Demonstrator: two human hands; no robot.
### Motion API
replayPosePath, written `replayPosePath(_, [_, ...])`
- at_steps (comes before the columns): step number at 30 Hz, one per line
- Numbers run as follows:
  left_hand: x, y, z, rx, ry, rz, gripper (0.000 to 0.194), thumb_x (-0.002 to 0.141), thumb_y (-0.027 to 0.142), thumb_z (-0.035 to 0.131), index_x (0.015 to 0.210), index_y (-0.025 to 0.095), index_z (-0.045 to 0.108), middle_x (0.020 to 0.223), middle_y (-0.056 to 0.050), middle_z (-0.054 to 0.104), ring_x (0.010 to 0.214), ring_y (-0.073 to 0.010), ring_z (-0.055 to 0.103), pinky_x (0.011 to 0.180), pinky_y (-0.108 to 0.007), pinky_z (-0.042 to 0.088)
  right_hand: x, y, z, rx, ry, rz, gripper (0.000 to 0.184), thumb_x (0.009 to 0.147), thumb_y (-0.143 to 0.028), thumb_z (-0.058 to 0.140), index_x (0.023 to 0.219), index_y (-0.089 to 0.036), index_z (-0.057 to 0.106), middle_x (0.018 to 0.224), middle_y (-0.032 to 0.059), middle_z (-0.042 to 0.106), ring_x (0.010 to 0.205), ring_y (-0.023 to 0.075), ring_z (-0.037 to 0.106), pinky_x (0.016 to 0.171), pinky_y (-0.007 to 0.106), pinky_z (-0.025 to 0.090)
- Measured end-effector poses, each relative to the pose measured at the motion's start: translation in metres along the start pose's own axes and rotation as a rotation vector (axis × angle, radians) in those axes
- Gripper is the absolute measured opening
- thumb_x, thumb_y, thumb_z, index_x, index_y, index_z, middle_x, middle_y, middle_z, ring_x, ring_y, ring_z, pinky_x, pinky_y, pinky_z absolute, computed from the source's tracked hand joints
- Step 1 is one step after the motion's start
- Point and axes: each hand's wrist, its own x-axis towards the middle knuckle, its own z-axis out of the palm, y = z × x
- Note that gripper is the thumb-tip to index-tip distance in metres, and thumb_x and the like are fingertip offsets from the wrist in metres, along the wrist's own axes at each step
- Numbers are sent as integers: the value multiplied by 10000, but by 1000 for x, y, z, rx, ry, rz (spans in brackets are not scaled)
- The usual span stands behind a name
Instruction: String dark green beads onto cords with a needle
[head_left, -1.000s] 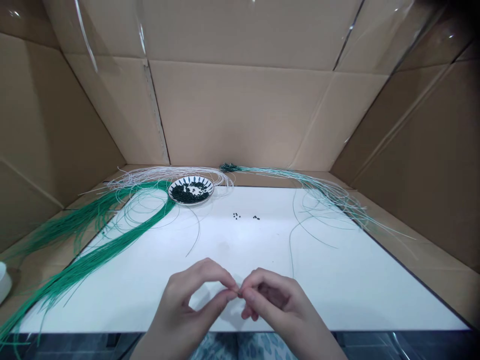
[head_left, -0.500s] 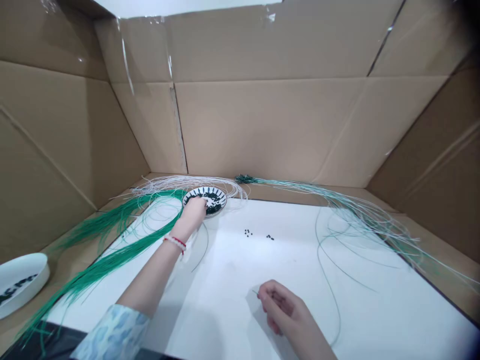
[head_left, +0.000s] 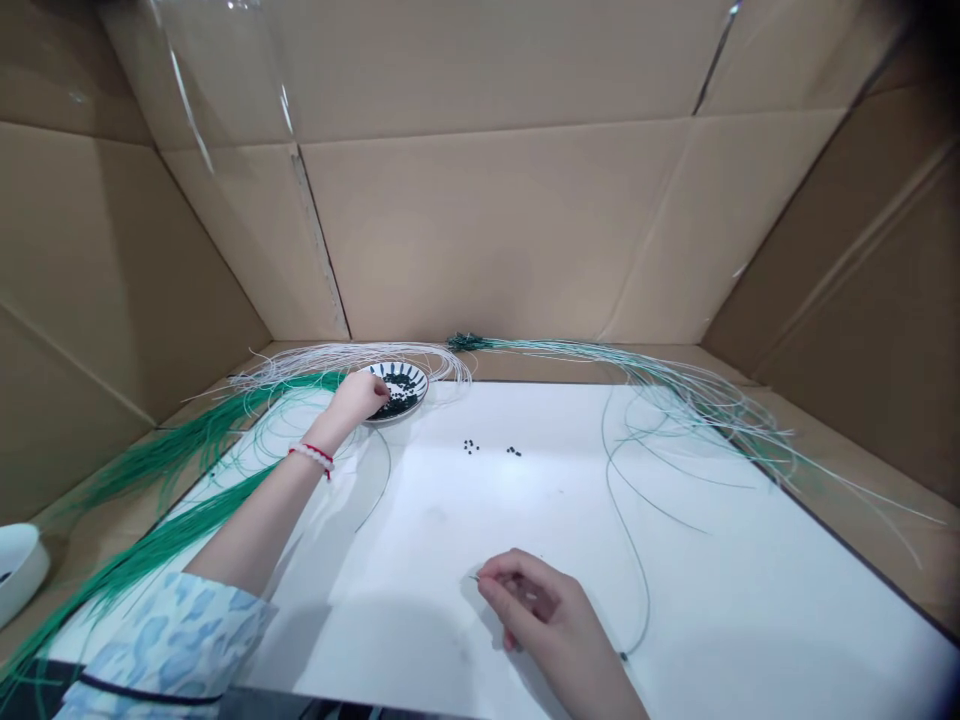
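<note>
Nearest to me, at the near edge right of centre, the right hand (head_left: 544, 615) keeps thumb and forefinger together on a thin strand (head_left: 473, 577), whose short end pokes out to the left. Just to its right a loose cord (head_left: 647, 600) curves over the white tabletop (head_left: 420, 540), with a small dark bit (head_left: 624, 657) at its near end; I can't tell whether the two are one length. I'd expect the strand to be light, springy and a little slippery, best gripped close behind its tip so it stays straight

At the near left sits a white bowl (head_left: 30, 575), beside a green bundle of fibres (head_left: 172, 530) running away under the left forearm. Farther in, two small groups of dark beads lie apart, one left (head_left: 470, 450), one right (head_left: 514, 451)

Beyond them the left hand (head_left: 362, 395) reaches into a striped plate (head_left: 397, 368) of similar beads (head_left: 401, 402). Its fingers are curled, but I can't tell whether they close on one. The beads look hard, nearly weightless and quick to roll, so a fingertip pinch across the sides should suit

Farthest, white strands (head_left: 337, 355) and a dark green clump (head_left: 465, 342) lie before the cardboard wall (head_left: 487, 240)
</note>
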Motion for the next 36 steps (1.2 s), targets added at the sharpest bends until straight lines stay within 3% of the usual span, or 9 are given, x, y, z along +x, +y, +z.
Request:
replayPosePath(4, [-44,28,-3,-173,28,74,167,930,292,655,962,136,706,961,-41,728,876,-225,695,801,-399,570,0,-9,-1,0,27,-34,263,802,-431,745,755,-173,726,723,19,623,622,153,570,540,247,533])
replayPosePath(6, [-86,45,-2,-307,13,155,174,919,275,634,873,148,743,833,-43,749,792,-219,687,742,-325,554,0,-18,0,6,43,-72,228,822,-401,727,761,-182,705,760,26,634,698,175,605,618,273,563])
replayPosePath(9, [-155,66,3,-542,-24,258,190,915,290,609,873,190,766,943,-46,760,768,-176,674,691,-256,549,-4,-33,6,10,43,-167,147,860,-314,681,769,-200,675,823,40,681,784,194,644,710,305,576])
replayPosePath(11, [-191,75,10,-978,43,188,136,875,264,667,835,202,782,896,-48,740,655,-147,635,622,-248,532,-8,-42,14,17,35,-213,109,866,-259,658,768,-210,659,851,39,702,803,191,660,735,311,579])
replayPosePath(13, [-211,78,19,-1235,13,72,114,850,253,715,775,229,797,844,-28,726,605,-125,607,588,-231,520,-13,-49,23,15,44,-231,94,850,-219,652,756,-220,643,836,24,703,799,177,664,751,297,576])
replayPosePath(16, [-219,75,30,-1400,-80,8,128,858,271,735,757,251,811,822,-14,719,610,-113,606,602,-214,516,-19,-55,35,-51,65,-282,100,809,-160,647,742,-228,619,782,-11,694,759,145,654,753,252,553])
replayPosePath(20, [-216,68,36,-1454,-127,32,118,844,315,766,757,260,823,823,-13,727,647,-113,614,631,-200,510,-24,-60,43,-211,98,-346,107,814,-145,608,748,-229,609,766,-29,691,726,128,647,720,229,519])
replayPosePath(29, [-221,58,28,-1468,-158,81,117,835,371,770,787,292,841,831,-24,732,715,-138,633,664,-208,522,-29,-63,53,-344,121,-387,110,819,-140,611,742,-218,612,741,-22,686,687,136,665,696,232,533])
replayPosePath(36, [-224,57,27,-1475,-89,73,104,818,373,787,780,293,841,798,-11,724,715,-130,624,642,-185,502,-30,-65,57,-357,138,-399,121,829,-134,599,748,-223,612,735,-27,684,678,125,661,668,205,534])
